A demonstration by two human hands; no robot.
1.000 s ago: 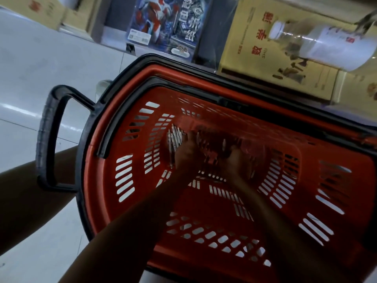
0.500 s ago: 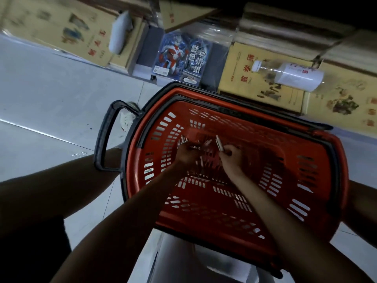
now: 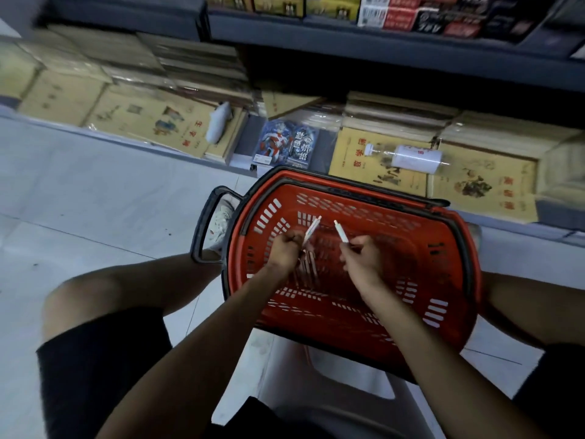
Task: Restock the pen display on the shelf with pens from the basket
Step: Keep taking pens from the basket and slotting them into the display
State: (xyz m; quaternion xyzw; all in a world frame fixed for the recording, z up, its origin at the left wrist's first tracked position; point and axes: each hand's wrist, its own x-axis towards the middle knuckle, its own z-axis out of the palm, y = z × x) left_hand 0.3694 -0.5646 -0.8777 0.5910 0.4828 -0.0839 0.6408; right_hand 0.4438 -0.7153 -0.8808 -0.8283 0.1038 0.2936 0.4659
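Observation:
A red plastic basket (image 3: pixel 443 280) with a black rim stands on the floor between my knees. Both hands are over its inside. My left hand (image 3: pixel 285 251) grips a bunch of white pens (image 3: pixel 311 229); one tip points up and away, others hang below the fist. My right hand (image 3: pixel 361 255) pinches a single white pen (image 3: pixel 342 232) that slants up to the left. No pen display shows in this view.
The basket's black handle (image 3: pixel 205 229) sticks out to the left. Stacks of yellow exercise books (image 3: pixel 373 160) fill the bottom shelf, with a clear bottle (image 3: pixel 408 158) lying on them and a blue comic pack (image 3: pixel 285 144). A grey shelf edge (image 3: pixel 348 36) runs above. A white stool (image 3: pixel 316 375) sits under me.
Both hands have risen from the basket floor with pens in them. The view has pulled back and tilted up, so the basket looks smaller and more shelf shows.

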